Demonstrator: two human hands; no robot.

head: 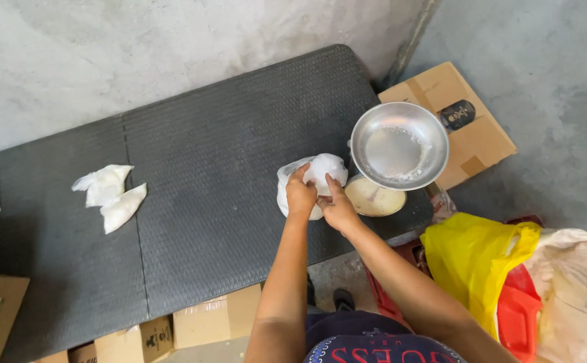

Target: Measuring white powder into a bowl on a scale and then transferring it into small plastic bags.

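Two small white filled plastic bags [109, 195] lie finished on dark woven mat [226, 134]; third white bag [320, 171] gripped by fingers of left hand [300, 195] and right hand [337, 208], beside emptied round metal scale pan [399, 146].

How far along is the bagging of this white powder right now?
Done: two filled white bags lie on the dark table. In hand: left hand and right hand grip a third bag. Left: the scale pan holds only residue.

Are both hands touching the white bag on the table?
Touching. The head view shows the left hand and right hand gripping the white bag, fingers pressed into it.
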